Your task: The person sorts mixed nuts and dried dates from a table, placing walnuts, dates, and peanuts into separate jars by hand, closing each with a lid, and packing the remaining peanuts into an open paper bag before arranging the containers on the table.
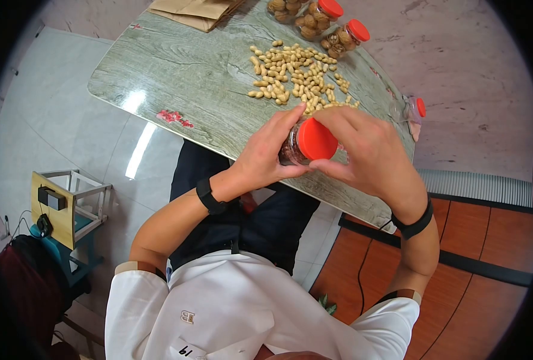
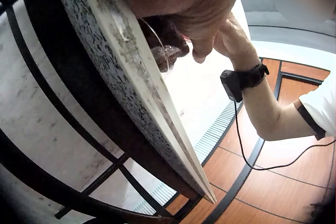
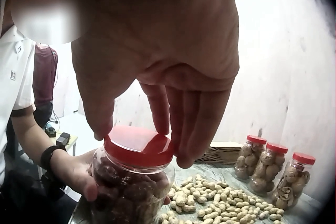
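A clear jar (image 3: 126, 195) packed with dark reddish, wrinkled dried fruit stands at the near edge of the table, its red lid (image 1: 318, 140) on top. My left hand (image 1: 265, 149) holds the jar's body from the side, thumb and fingers around it. From above, my right hand (image 1: 369, 147) grips the lid's rim, with the thumb on one side and fingers on the other. In the left wrist view the jar is mostly hidden behind my hand. Loose peanuts (image 3: 223, 203) in their shells lie just beyond the jar.
Three red-lidded jars of walnuts (image 1: 340, 42) stand at the table's far side. Folded brown paper bags (image 1: 197, 9) lie at the far left. Another red-lidded clear container (image 1: 415, 108) sits past the right edge. The patterned tabletop (image 1: 176, 78) has a rounded left corner.
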{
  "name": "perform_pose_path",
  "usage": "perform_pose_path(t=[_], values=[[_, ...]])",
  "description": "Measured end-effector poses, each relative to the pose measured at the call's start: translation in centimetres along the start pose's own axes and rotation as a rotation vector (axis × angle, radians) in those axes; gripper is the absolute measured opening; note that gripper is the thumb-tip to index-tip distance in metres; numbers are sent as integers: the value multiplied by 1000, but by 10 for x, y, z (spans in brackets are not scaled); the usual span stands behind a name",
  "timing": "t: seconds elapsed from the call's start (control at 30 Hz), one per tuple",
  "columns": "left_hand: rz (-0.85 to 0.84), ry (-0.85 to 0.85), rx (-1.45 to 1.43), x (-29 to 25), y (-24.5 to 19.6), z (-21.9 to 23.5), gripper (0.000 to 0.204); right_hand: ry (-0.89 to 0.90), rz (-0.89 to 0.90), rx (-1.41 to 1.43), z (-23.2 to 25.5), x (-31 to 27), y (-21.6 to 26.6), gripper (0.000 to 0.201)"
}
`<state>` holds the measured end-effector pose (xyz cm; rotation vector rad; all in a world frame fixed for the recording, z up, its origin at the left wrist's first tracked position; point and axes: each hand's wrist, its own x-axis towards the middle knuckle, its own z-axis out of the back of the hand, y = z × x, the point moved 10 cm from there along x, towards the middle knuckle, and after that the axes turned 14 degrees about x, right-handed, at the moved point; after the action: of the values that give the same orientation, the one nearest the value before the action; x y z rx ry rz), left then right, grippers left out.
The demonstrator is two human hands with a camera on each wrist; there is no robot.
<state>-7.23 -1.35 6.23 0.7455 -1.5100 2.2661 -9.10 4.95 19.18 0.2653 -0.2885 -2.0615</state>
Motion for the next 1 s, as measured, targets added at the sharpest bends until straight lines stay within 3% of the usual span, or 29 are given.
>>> perform_pose_path(t=[0.13,0.23,0.67,1.0], values=[[-3,-6,6,1,-3,2,113,-72,114,5,3,0,12,62],[-8,-2,5,1,-2,1,113,-27,48,46,-1,-1,5,62],[11,2,3,-1,2,-2,124,-3,65,116,1,-5,7,63],[17,11,17,-2,4,-3,123,-7,7,-20,-4,3,0,57]])
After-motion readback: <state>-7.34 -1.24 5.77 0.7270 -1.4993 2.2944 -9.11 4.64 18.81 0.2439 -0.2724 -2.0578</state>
